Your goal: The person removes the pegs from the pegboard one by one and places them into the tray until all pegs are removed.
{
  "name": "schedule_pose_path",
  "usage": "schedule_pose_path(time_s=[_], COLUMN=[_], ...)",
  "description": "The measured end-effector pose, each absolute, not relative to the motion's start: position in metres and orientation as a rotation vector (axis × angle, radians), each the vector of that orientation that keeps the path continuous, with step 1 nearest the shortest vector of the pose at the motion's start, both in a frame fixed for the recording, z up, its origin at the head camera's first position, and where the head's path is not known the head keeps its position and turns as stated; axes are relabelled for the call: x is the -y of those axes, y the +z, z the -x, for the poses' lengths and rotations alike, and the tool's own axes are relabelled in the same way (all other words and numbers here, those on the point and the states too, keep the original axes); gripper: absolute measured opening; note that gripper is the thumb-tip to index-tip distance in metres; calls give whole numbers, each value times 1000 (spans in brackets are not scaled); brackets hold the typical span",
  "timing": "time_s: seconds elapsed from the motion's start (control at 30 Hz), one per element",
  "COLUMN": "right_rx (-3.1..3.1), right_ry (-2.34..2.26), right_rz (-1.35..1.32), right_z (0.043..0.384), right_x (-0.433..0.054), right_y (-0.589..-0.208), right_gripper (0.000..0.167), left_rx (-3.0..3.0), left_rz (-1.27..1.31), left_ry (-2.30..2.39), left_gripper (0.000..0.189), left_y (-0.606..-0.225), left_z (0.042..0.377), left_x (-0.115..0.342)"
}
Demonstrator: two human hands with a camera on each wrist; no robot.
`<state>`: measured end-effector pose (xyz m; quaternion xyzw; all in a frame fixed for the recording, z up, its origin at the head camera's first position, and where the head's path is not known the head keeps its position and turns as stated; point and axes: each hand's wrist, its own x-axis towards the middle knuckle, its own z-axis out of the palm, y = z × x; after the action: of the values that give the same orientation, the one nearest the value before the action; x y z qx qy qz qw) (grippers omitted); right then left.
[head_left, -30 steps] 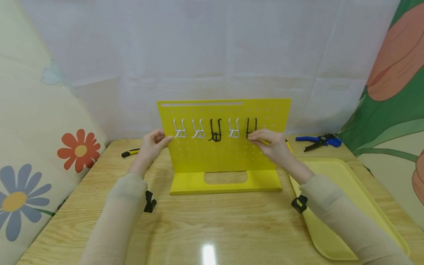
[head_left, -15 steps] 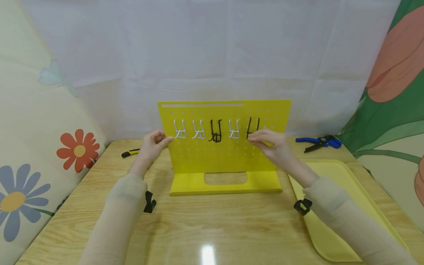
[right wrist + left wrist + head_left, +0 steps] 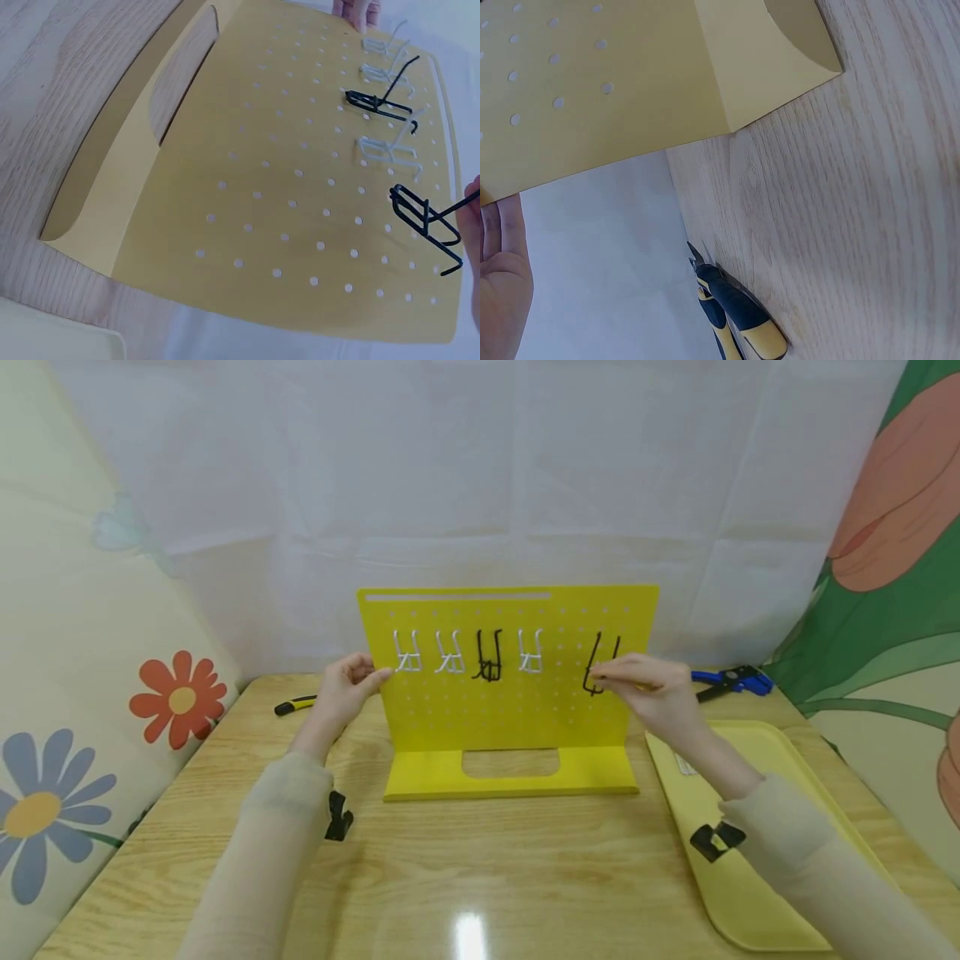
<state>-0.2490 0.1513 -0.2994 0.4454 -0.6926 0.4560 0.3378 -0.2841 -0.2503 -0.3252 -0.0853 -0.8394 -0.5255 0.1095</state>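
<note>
A yellow pegboard [image 3: 510, 718] with a folded base stands upright on the wooden table. My left hand [image 3: 347, 693] pinches its left edge, thumb in front and fingers behind; in the left wrist view those fingers [image 3: 510, 225] show past the edge. My right hand [image 3: 652, 693] pinches a black wire hook [image 3: 588, 681] in front of the board's right part. The right wrist view shows this black hook [image 3: 409, 210] tilted, apparently off the holes. Three white hooks [image 3: 408, 662] and another black hook [image 3: 489, 664] hang in a row on the board.
A yellow tray [image 3: 757, 860] lies at the right, partly under my right forearm, with a small white item [image 3: 685, 766] in it. Blue-handled pliers [image 3: 742, 679] lie behind the tray. Yellow-and-black pliers [image 3: 742, 307] lie left of the board.
The black hook in my right hand has come away from its place beside the right white hook, moving right and tilting. My left hand has stayed at the board's edge.
</note>
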Motion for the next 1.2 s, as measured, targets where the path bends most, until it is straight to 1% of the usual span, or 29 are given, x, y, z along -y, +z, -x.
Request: schedule_pose_path(time_s=[0.17,0.23,0.4,0.5,0.63,0.73,0.83,1.07,1.2], right_rx=[1803,1802,1855,1891,1952,2036,2178,2444,2586], right_ry=[1308,1360,1449,1606,1868,1946,1893,1790,1639], right_rz=[-1114,-1097,-988,-905,-722,-545,-414,-347,-285], right_z=[245,243,235,230,221,218,218,223,229], right_x=[-171,-180,-210,-231,-258,-277,-295,-324,-332], right_y=[-299,-299,-300,-304,-310,-313,-318,-335,-344], right_gripper=[31,28,14,12,16,18,19,23,23], left_rx=[2493,2499,2504,2507,2508,2511,2512,2514,2503], left_rz=[223,217,224,230,237,240,246,249,254], left_ry=[-1518,-1509,-1499,-1497,-1492,-1489,-1494,-1504,-1530], left_gripper=[26,26,27,26,24,24,25,23,23], left_y=[-326,-326,-326,-325,-325,-324,-323,-325,-325], left_z=[283,282,282,283,284,285,285,288,287], left_x=[252,252,250,250,253,254,254,253,253])
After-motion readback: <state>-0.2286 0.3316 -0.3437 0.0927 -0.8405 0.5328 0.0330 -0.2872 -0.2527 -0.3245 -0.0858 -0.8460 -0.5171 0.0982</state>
